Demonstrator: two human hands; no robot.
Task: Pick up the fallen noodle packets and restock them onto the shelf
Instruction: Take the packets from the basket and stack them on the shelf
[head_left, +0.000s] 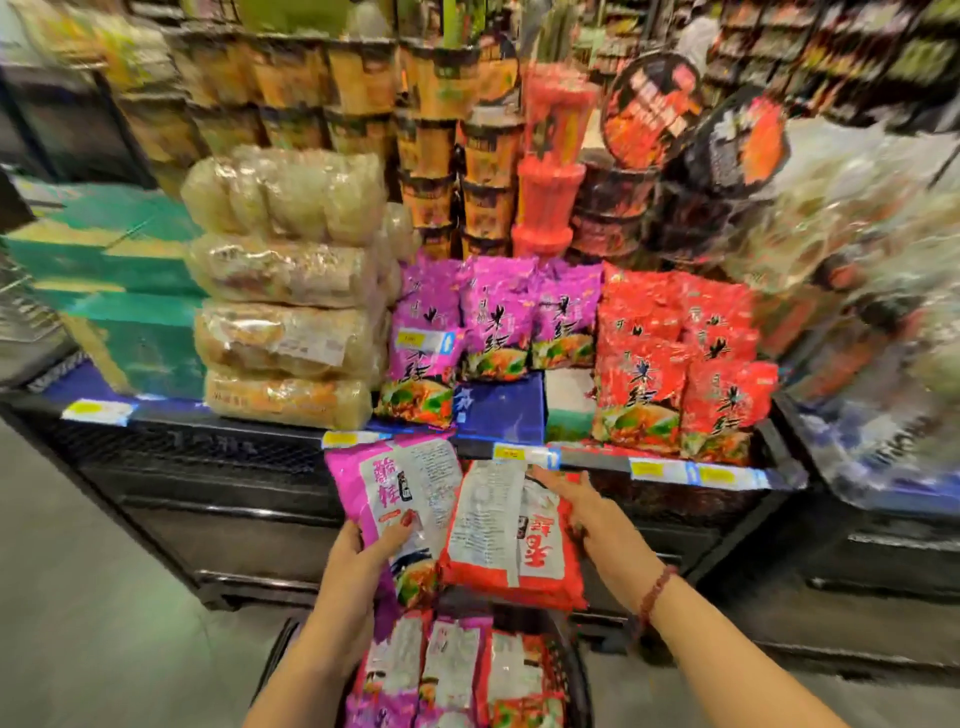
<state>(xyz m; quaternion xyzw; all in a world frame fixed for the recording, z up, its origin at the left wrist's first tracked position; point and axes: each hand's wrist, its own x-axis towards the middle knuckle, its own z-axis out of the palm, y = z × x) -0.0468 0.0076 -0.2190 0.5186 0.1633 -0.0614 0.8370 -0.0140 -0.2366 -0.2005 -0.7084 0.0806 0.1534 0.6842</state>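
Pink packet (387, 493) pinched, thumb on its face, in left hand (358, 551) | red packet (511, 545) gripped at edge by right hand (589, 514), thumb hidden | both below shelf (592, 459) lip, above basket (576, 675) | step: restocking | next, I judge: lift each onto its colour-matched stack.

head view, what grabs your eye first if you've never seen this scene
The two bright packets held up at centre stand out first: a purple packet in the left hand and a red packet in the right hand. Just behind them, matching purple stacks and red stacks stand on the shelf, with clear noodle bundles piled to their left. Below the hands, a basket holds more packets.
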